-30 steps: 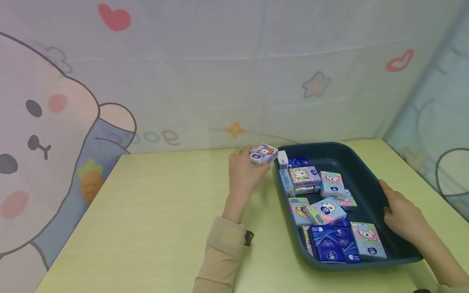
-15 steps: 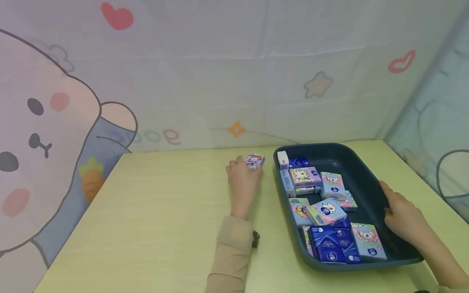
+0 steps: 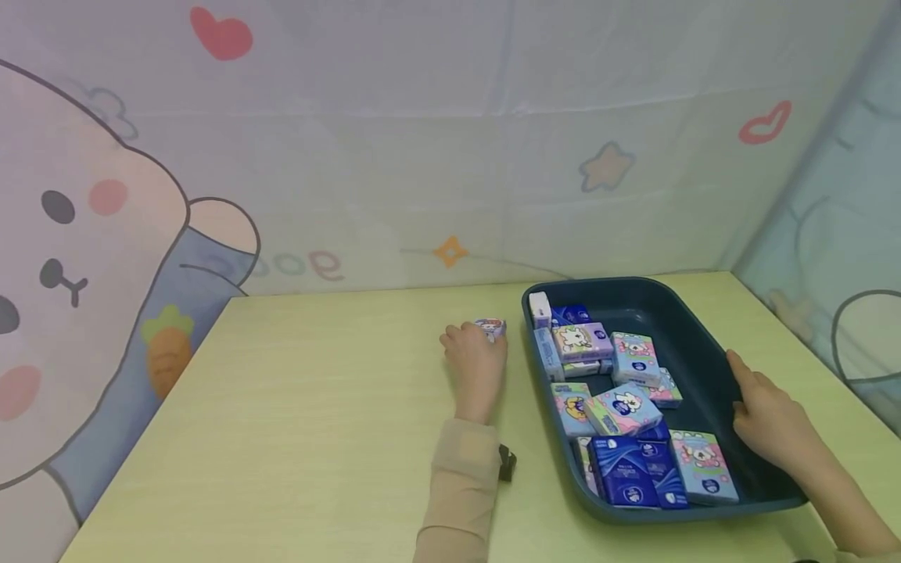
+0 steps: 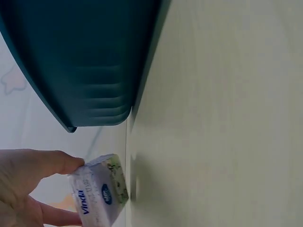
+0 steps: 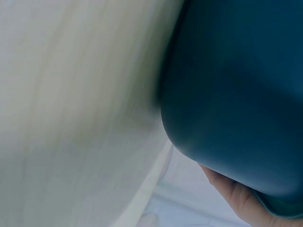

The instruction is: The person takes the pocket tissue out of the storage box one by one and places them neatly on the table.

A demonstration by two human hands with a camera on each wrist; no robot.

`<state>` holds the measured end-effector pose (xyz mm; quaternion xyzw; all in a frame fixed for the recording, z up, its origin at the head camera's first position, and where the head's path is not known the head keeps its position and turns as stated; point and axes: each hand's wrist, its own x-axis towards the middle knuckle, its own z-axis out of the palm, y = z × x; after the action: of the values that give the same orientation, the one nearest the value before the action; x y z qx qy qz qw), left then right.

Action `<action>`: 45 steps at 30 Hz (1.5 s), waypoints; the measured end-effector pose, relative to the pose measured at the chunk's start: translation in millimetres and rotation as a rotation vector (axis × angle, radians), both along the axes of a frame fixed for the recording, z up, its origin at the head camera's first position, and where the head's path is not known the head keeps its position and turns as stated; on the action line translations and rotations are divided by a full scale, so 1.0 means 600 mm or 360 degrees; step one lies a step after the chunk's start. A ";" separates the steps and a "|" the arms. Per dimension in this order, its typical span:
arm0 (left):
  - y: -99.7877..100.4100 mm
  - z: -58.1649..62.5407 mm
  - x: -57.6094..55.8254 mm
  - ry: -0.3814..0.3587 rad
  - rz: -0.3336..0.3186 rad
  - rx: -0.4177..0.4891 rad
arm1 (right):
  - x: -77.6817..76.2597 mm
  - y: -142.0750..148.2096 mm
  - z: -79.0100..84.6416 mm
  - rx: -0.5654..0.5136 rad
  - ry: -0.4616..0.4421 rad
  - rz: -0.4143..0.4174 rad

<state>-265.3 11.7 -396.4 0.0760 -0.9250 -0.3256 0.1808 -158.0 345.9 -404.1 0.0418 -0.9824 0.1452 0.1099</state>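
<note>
My left hand point(image 3: 477, 367) pinches a small Vinda tissue pack point(image 4: 97, 194) between thumb and fingers, low over the table left of the bin. In the head view most of that pack is hidden behind the hand. The left wrist view shows it tilted, one edge close to the tabletop. My right hand point(image 3: 777, 426) grips the right rim of a dark teal plastic bin point(image 3: 704, 375). In the right wrist view its fingers point(image 5: 234, 196) show along the bin's outer side. Several tissue packs, such as a blue one point(image 3: 622, 473) and a purple one point(image 3: 583, 341), lie inside the bin.
The bin stands on a pale yellow table point(image 3: 296, 422). Behind it hangs a printed cloth point(image 3: 394, 156) with a cartoon animal, hearts and stars. A second cloth point(image 3: 845, 234) closes off the right side.
My left hand has carried the tissue pack from beside the bin's upper left rim leftward, then down and nearer over the table. The right hand stays on the rim.
</note>
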 end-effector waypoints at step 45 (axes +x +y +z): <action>0.011 0.001 0.020 -0.0472 -0.0194 -0.0077 | 0.003 -0.005 0.006 0.0013 -0.0043 -0.0005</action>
<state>-253.5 18.1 -395.5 0.0626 -0.9519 -0.2989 0.0240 -156.4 343.0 -400.3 0.0387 -0.9844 0.1416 0.0966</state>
